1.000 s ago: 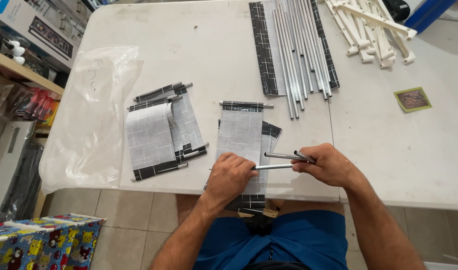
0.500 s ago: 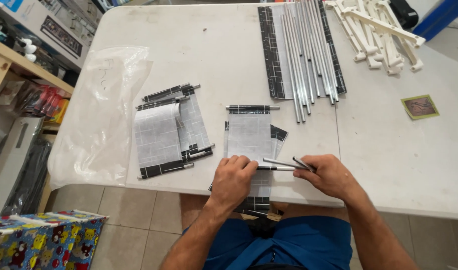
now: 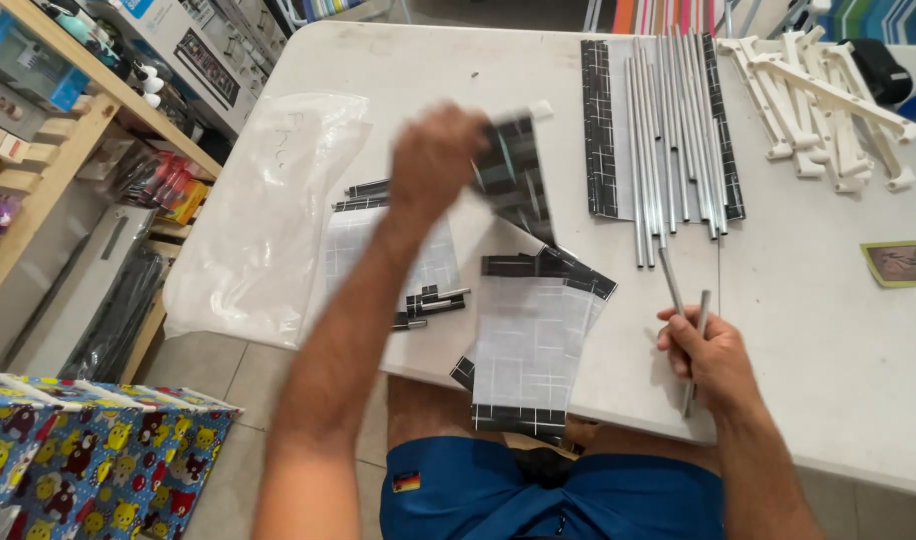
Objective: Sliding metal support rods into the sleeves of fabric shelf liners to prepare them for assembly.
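White table as landmark: at its near edge, a white sheet with a faint grid and black borders; at its far side, plain silver-grey rods on a black, white-gridded sheet, beside white plastic brackets. Left of the table, a blue box patterned with multicoloured cartoon bears.

Left arm extended forward over the table, left hand raised, motion-blurred, fingers closed in a grip. Right hand low near the table edge, fingers curled, forearm angled inward from the lower right.
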